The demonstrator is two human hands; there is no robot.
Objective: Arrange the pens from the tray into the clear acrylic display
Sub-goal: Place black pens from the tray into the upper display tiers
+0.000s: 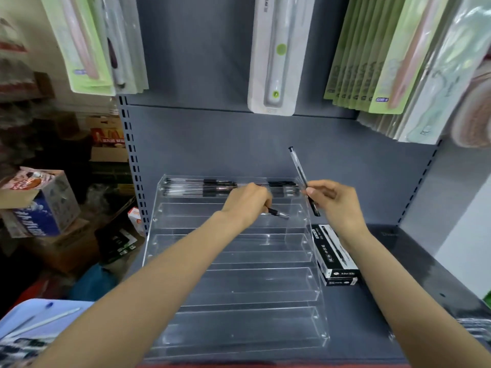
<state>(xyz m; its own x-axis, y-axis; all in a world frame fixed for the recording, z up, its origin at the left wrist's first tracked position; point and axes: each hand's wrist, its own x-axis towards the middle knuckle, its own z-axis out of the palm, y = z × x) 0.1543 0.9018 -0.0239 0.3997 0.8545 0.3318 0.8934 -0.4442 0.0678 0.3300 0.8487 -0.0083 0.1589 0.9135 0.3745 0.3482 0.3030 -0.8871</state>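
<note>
A clear, stepped acrylic display [233, 261] sits on a grey shelf [385, 274]; only its top tier holds pens [218, 187], lying lengthwise. The left hand [247, 203] reaches over the second tier, fingers curled round a black-tipped pen [277, 213] pointing right. The right hand [334, 203] pinches a second pen [303, 179], tilted nearly upright, at the display's right edge. Just beside that edge lie two stacked black-and-white pen boxes [334, 256]; their print is too blurred to read. The lower tiers are bare. At bottom left, a pale blue tray [29, 312] holds loose pens. Packaged goods [276, 54] hang overhead.
</note>
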